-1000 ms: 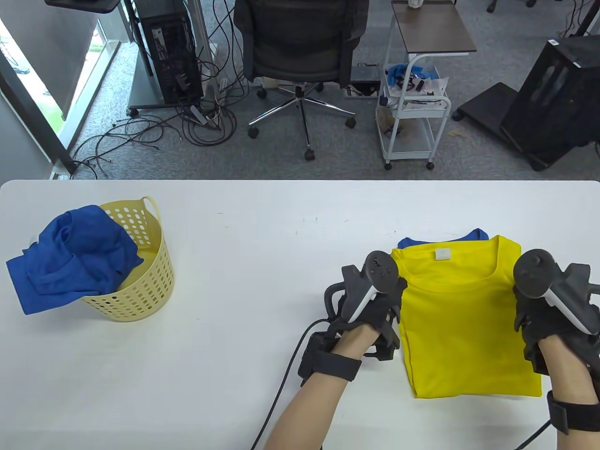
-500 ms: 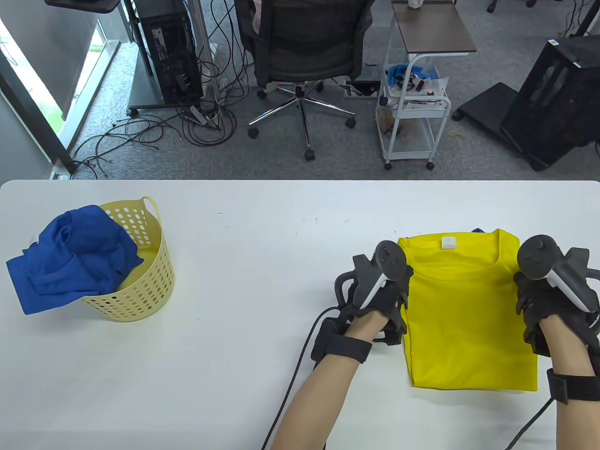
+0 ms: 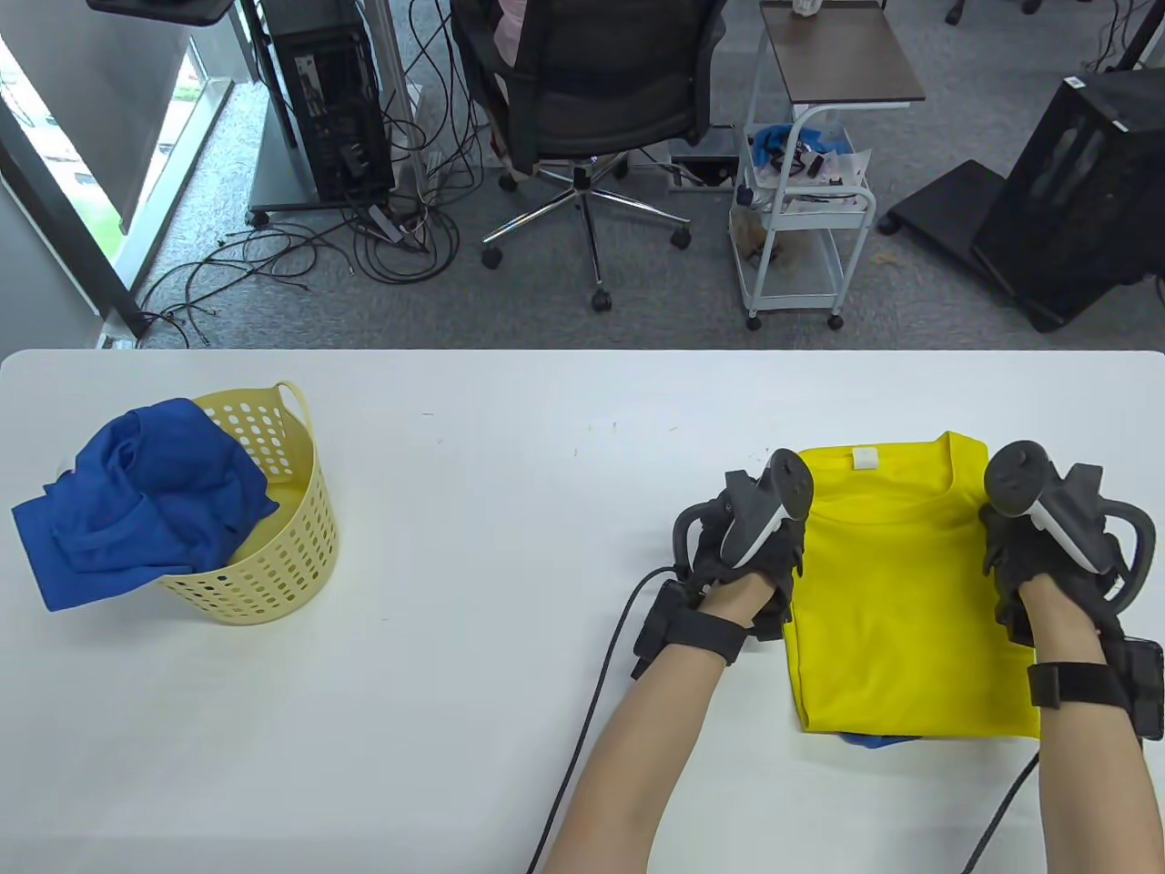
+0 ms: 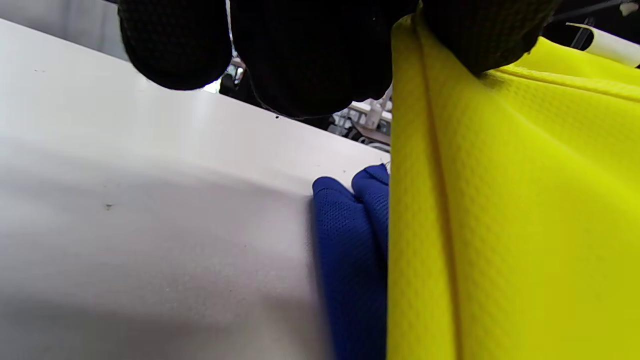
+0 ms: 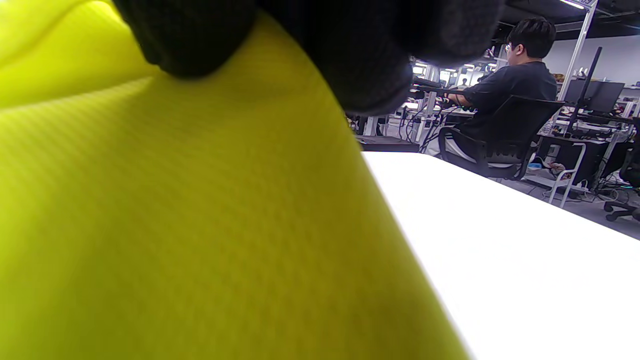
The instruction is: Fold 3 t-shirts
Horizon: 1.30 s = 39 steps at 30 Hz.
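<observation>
The folded yellow shirt point(image 3: 910, 592) lies on the right part of the table point(image 3: 510, 510), between the two hands. The left hand point(image 3: 746, 555) grips its left edge near the collar, fingers point(image 4: 310, 55) curled over the hem. The right hand point(image 3: 1038, 555) holds the right edge the same way, fingers point(image 5: 350, 55) closed on the cloth. A folded blue shirt point(image 3: 874, 739) sits underneath, peeping out at the near edge and, in the left wrist view, at the left side. The stack's far edge stays well short of the table's far rim. Far left, a yellow basket point(image 3: 291, 555) holds a crumpled blue shirt point(image 3: 136, 510), with wide bare tabletop between it and the stack.
</observation>
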Available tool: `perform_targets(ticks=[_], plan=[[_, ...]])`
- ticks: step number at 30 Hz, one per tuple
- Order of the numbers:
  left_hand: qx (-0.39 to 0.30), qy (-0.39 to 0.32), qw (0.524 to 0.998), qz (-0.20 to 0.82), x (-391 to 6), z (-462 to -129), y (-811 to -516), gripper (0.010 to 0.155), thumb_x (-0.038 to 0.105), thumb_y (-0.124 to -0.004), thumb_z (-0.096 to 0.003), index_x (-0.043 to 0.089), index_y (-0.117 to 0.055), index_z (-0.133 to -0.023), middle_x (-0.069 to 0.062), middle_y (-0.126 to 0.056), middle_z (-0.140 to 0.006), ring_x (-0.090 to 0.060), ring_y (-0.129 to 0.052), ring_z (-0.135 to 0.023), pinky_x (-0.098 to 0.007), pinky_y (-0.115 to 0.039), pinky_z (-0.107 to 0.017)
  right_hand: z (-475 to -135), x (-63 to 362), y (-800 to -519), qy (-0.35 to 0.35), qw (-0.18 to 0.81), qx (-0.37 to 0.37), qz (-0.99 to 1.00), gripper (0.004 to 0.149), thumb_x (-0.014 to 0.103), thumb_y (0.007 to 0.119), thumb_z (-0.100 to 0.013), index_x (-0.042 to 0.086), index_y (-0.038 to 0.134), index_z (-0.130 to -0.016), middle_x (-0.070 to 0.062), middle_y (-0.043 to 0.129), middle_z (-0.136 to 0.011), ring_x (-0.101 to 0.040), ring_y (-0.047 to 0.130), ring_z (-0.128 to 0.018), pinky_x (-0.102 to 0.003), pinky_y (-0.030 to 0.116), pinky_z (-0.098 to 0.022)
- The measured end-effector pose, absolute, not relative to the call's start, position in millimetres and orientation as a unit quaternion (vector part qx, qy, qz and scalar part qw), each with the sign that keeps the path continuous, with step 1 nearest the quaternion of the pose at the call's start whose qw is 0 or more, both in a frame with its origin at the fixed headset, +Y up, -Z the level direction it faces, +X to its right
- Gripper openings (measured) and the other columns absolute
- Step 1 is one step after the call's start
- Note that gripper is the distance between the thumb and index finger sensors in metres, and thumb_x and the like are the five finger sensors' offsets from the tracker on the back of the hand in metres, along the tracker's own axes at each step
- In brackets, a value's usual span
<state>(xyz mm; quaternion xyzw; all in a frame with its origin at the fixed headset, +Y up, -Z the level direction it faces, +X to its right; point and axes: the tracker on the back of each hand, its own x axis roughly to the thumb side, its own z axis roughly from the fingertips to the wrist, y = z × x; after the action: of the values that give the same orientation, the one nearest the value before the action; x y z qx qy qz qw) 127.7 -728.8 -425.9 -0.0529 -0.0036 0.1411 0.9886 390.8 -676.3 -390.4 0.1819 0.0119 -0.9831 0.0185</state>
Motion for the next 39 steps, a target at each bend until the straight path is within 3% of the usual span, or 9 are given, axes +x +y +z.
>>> perform_targets(ticks=[9, 19, 28, 39], plan=[[-0.055, -0.011, 0.997, 0.054, 146, -447, -748, 0.049, 0.054, -0.074, -0.0395, 0.027, -0.079, -0.080, 0.004, -0.089, -0.066, -0.012, -0.093, -0.050, -0.040, -0.082, -0.047, -420, 403, -724, -0.030, 0.017, 0.196, -0.980, 0.043, 0.029, 0.080, -0.040, 0.018, 0.080, -0.081, -0.008, 0.088, -0.073, -0.030, 0.089, -0.061, -0.051, 0.069, -0.054], [-0.046, -0.004, 0.999, 0.003, 145, -457, -755, 0.051, 0.056, -0.076, -0.0379, 0.028, -0.080, -0.081, 0.004, -0.089, -0.069, -0.013, -0.094, -0.051, -0.039, -0.082, -0.047, -428, 413, -757, -0.075, 0.031, 0.222, -0.972, 0.044, 0.033, 0.082, -0.039, 0.016, 0.081, -0.080, -0.009, 0.089, -0.072, -0.030, 0.090, -0.060, -0.051, 0.069, -0.054], [-0.015, -0.001, 1.000, 0.017, 106, -441, -731, 0.058, 0.060, -0.071, -0.0378, 0.029, -0.075, -0.087, 0.004, -0.086, -0.077, -0.014, -0.093, -0.060, -0.041, -0.081, -0.051, -395, 422, -721, -0.008, 0.028, 0.231, -0.973, 0.058, 0.042, 0.080, -0.039, 0.013, 0.074, -0.089, -0.012, 0.083, -0.081, -0.034, 0.085, -0.067, -0.054, 0.067, -0.056], [0.026, -0.034, 0.998, 0.036, 44, -377, -685, 0.067, 0.065, -0.064, -0.0384, 0.032, -0.065, -0.097, 0.004, -0.077, -0.094, -0.018, -0.085, -0.082, -0.045, -0.076, -0.062, -337, 351, -689, 0.016, 0.003, 0.128, -0.992, 0.065, 0.049, 0.075, -0.041, 0.020, 0.062, -0.098, -0.013, 0.070, -0.099, -0.042, 0.074, -0.088, -0.064, 0.056, -0.066]])
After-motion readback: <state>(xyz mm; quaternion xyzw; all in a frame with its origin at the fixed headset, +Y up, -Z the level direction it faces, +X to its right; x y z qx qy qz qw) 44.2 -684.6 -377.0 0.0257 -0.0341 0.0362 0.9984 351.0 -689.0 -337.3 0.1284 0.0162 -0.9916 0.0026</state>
